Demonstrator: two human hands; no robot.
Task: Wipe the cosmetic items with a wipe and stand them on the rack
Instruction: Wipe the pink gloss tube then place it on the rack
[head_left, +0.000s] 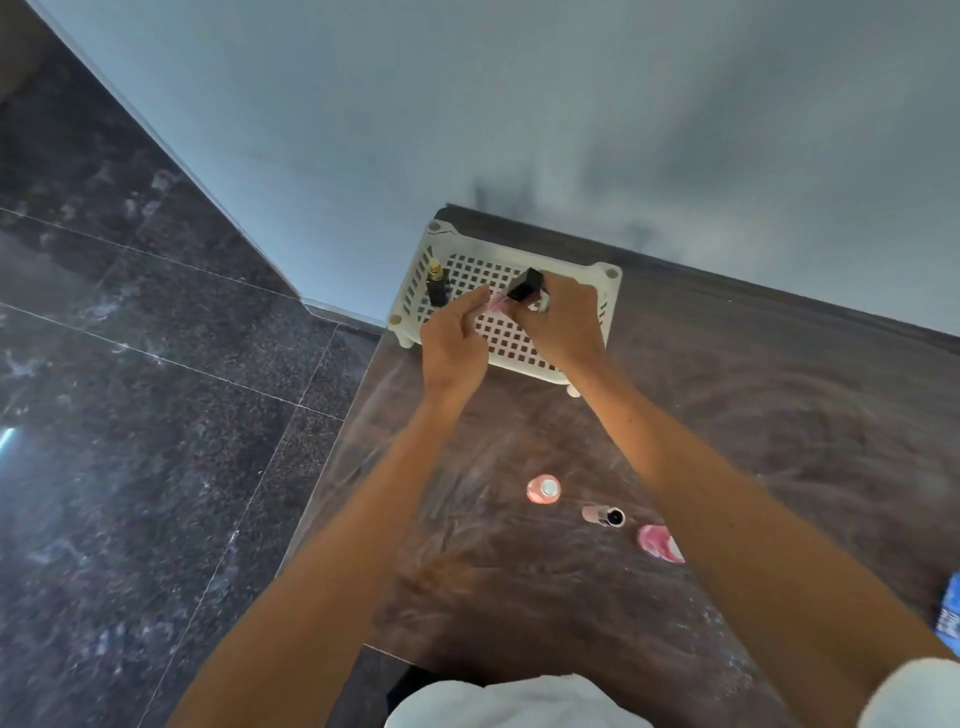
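At the table's (727, 415) right edge, near side: blue packet (949, 608), cut off by the frame. Mid-table, in a loose row: round pink bottle (544, 489), pink tube (602, 515) lying flat, pink pot (657, 543) partly behind the right forearm. At the far left corner: white rack (511, 345), black-and-gold lipstick (436, 287) upright at its left end. Above the rack: gloss tube (513, 293), tilted, spanning both grips. Right hand (561, 322) curled round its black cap; left hand (454, 348) pinching its pink end.
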